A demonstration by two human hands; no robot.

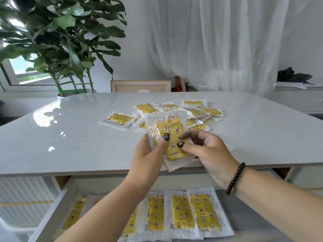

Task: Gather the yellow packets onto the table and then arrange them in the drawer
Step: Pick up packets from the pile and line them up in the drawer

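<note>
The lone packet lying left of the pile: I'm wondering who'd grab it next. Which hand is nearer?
Left. The left hand is just below-right of the lone packet; the right hand lies farther right, both gripping held packets.

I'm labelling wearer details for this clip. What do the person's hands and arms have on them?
Both forearms are bare, with no sleeves in view. The right hand has a dark round-beaded bracelet at its wrist. The left hand wears nothing there. The visible nails carry dark glossy polish with pale specks.

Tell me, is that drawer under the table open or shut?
Open: the drawer is pulled out below the table edge, yellow packets lined up inside.
</note>
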